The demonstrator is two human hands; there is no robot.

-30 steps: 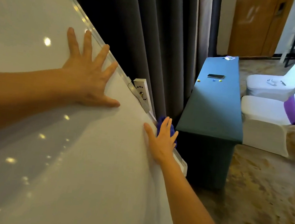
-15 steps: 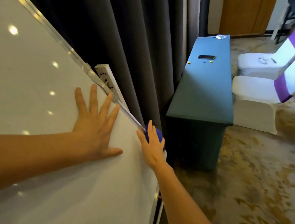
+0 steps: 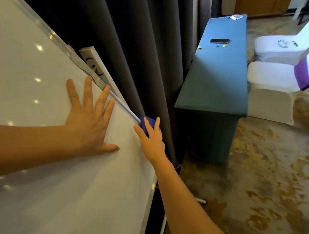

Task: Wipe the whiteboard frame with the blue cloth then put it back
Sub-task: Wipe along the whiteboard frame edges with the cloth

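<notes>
- The bunched blue cloth (image 3: 144, 124) is mostly hidden behind the right hand (image 3: 151, 141)
- The glossy white whiteboard (image 3: 34, 102) is cut off at the left and bottom edges
- Small coloured bits (image 3: 224, 46) on the teal-covered desk (image 3: 216, 81) are too small to tell

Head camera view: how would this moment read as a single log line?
step: wiping frame | right hand: pressing blue cloth on whiteboard frame | left hand: flat on whiteboard, open | cloth not yet returned
</notes>
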